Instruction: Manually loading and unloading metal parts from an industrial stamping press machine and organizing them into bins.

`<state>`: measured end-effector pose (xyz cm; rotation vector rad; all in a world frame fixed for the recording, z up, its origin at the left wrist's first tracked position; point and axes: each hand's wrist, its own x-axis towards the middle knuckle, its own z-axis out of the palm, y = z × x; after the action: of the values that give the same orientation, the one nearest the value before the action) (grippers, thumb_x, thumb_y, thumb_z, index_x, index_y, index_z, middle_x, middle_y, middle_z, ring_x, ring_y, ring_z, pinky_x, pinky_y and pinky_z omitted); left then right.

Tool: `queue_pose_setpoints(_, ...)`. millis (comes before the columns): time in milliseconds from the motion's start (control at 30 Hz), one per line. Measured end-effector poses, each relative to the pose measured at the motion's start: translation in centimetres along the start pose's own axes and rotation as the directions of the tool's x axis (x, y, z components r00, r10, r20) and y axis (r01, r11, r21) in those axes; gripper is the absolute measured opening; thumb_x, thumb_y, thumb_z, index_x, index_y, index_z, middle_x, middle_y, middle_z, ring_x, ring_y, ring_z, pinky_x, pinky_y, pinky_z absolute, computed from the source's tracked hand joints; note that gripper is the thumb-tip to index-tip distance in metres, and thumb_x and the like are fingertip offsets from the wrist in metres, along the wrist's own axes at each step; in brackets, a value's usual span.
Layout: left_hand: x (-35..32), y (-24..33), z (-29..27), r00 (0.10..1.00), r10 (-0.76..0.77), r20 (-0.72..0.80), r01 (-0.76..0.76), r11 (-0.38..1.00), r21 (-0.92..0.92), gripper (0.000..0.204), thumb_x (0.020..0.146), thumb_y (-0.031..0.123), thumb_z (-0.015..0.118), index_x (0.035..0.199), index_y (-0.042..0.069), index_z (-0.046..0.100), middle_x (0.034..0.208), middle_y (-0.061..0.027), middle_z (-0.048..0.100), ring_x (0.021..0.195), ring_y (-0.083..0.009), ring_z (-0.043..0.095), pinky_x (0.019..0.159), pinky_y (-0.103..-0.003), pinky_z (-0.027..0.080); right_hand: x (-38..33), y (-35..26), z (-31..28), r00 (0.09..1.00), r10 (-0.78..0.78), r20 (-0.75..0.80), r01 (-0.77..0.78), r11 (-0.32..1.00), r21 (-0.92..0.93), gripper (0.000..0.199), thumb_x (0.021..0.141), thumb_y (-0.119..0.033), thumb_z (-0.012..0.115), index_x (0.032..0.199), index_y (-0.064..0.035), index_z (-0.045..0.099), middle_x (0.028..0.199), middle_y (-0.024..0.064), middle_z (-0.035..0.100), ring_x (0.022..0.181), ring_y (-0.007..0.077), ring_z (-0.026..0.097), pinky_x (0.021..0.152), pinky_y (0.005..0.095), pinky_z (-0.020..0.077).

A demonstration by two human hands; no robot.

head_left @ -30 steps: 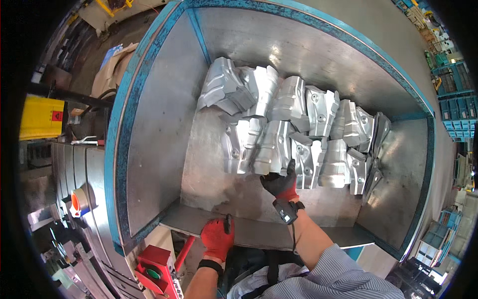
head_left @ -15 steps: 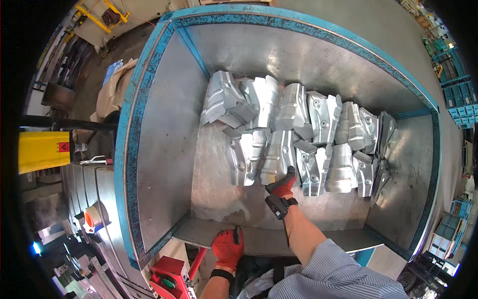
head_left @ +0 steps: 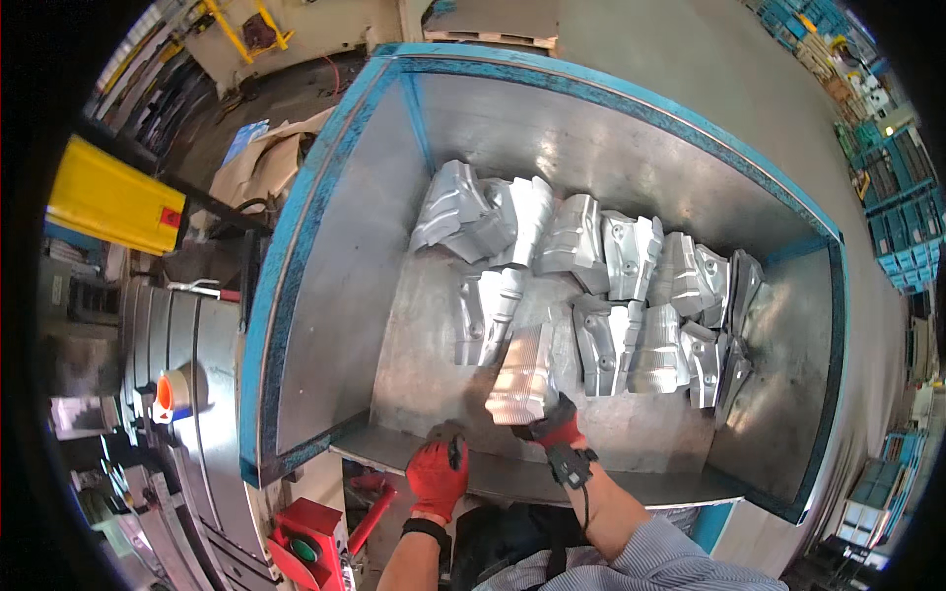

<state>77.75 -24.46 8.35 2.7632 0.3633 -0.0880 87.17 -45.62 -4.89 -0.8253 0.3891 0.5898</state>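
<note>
My right hand [head_left: 557,424], in a red glove with dark fingertips, grips the near end of a shiny ribbed sheet-metal part [head_left: 522,379]. That part is held slanted within the front half of a blue-framed metal bin [head_left: 335,266]. Its far end lies beside another formed metal part [head_left: 488,315]. Over the bin's front edge, my left hand [head_left: 439,475] in a red glove is closed on the lip, its fingers partly hidden. Several similar silvery parts [head_left: 606,345] stand in two rows behind and to the right of my right hand.
A red box with a green button [head_left: 304,549] sits below the bin's front left corner. Left of the bin are a yellow beam [head_left: 113,197], a grey slotted metal bed [head_left: 212,374] and an orange-and-white roll [head_left: 172,396]. Blue crates [head_left: 902,231] are stacked at far right.
My right hand has drawn the ribbed part out of the front row toward me, leaving a gap there. My left hand stays at the bin's front edge. The view has shifted.
</note>
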Motion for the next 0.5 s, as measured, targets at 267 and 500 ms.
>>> queue_pose_setpoints(267,-0.9,-0.6,-2.1,0.992,-0.015,0.124,0.036,0.985,-0.169,0.037,0.088,0.040,0.055,0.090,0.006,0.069,0.087,-0.0140,0.069,0.085,-0.0322,0.066,0.075,-0.043,0.052,-8.3,-5.3,1.7,0.925,-0.086,0.369,0.379,0.252,-0.890,0.038,0.087,-0.024,0.065,0.117,-0.0026,0.058,0.105,0.0099,0.068,0.093,0.0266,0.067,0.077,0.0401,0.0564)
queue_pose_setpoints(500,-11.8,-1.2,-8.3,0.991,0.104,-0.083,-0.122,0.960,-0.254,0.040,0.089,0.039,0.058,0.106,0.004,0.064,0.101,-0.0153,0.064,0.101,-0.0330,0.060,0.099,-0.043,0.043,-8.6,-9.0,3.6,0.836,-0.208,0.508,0.549,0.296,-0.782,0.057,0.083,-0.043,0.064,0.127,-0.0080,0.055,0.119,0.0096,0.063,0.108,0.0296,0.062,0.088,0.0455,0.0527)
